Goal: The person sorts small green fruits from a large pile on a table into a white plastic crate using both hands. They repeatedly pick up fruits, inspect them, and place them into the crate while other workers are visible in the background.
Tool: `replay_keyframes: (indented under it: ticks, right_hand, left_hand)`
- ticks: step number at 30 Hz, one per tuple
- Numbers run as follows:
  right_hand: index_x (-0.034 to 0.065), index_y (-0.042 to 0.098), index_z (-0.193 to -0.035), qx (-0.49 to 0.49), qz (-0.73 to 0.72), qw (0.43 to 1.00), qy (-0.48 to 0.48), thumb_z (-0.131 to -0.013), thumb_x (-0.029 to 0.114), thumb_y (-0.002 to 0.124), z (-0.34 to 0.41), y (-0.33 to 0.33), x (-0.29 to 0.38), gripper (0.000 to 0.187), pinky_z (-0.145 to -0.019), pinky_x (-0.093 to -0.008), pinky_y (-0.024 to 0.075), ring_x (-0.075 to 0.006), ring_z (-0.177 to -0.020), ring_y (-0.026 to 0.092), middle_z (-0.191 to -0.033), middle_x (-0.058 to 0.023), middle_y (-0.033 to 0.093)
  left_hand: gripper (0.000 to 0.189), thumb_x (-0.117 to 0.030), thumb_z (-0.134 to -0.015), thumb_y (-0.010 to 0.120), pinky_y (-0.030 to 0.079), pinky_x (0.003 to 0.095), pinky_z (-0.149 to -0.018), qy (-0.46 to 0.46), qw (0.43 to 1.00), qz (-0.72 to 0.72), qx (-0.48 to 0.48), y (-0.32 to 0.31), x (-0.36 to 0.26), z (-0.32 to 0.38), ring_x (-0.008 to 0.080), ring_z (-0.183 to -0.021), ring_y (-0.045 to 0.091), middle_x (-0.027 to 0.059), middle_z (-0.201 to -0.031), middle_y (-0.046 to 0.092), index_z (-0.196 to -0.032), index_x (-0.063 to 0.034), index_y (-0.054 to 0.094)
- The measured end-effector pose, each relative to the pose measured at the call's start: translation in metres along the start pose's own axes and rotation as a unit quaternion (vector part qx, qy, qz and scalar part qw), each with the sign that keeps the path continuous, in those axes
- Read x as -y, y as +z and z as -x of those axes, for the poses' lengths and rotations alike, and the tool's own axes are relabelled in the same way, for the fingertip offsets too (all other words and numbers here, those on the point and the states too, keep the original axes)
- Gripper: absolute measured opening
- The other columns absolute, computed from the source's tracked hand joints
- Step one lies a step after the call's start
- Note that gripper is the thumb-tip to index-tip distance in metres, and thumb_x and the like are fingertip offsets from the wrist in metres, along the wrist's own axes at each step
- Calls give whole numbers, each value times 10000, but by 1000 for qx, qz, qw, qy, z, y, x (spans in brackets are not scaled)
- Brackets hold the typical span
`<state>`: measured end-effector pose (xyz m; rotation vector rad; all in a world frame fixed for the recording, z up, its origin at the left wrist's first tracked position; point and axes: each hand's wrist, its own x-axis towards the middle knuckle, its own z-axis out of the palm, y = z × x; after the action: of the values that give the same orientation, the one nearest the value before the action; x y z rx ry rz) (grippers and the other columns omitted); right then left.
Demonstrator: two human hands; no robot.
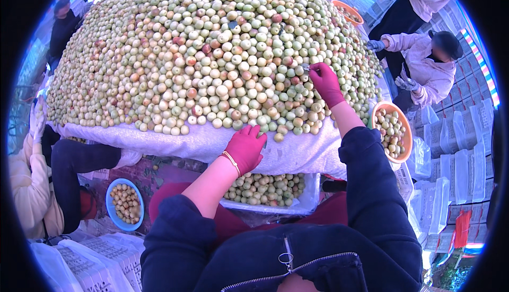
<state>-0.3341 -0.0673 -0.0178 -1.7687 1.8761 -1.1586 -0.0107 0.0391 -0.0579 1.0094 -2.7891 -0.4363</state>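
A large mound of round, pale green and reddish fruits (206, 53) that look like jujubes covers the cloth-draped table before me. My left hand (245, 149), in a red glove, is at the near edge of the mound. A green fruit (261, 134) shows between its fingers and thumb. Reaching further over the mound, my right hand (326, 82) also wears a red glove. A small shiny grey thing (305, 66) sticks out at its fingertips, too small to identify. Under the table edge, between my knees, stands a white crate (270, 209) of fruits.
An orange basin (408, 133) of fruits sits at the table's right corner, another orange basin (338, 3) beyond. A blue basin (112, 217) is on the floor at left. Gloved co-workers (429, 67) sit around. Stacked, plastic-lined crates (457, 172) stand at right, others (103, 258) behind left.
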Motion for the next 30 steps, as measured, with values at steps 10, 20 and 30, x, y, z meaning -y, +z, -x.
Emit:
replay_keyframes:
  ticks: [10,20,30]
  right_hand:
    - [101,697,-998,-35,25,999,0,-832,298,679,-142,64,41,259,-815,-381,532,-265,-898,691,-925,-113,718]
    - [63,718,-970,-80,97,992,-21,-822,236,703,-169,82,26,228,-768,-333,537,-200,-811,698,-852,-93,727]
    - [92,624,-1208,-43,-103,990,-82,-846,38,626,-231,76,74,366,-687,-267,529,-108,-770,610,-906,-35,643]
  left_hand:
    - [624,-241,-745,781,459,474,-999,-2,999,40,15,-9,9,2,377,-1296,466,181,-1386,473,-1300,-114,527]
    - [595,-246,-724,779,473,448,-958,12,997,80,-5,-10,26,-1,350,-1256,486,175,-1357,482,-1253,-99,550]
    - [574,-210,-762,757,463,451,-989,42,986,159,-13,-22,23,-1,354,-1241,501,167,-1350,495,-1274,-81,531]
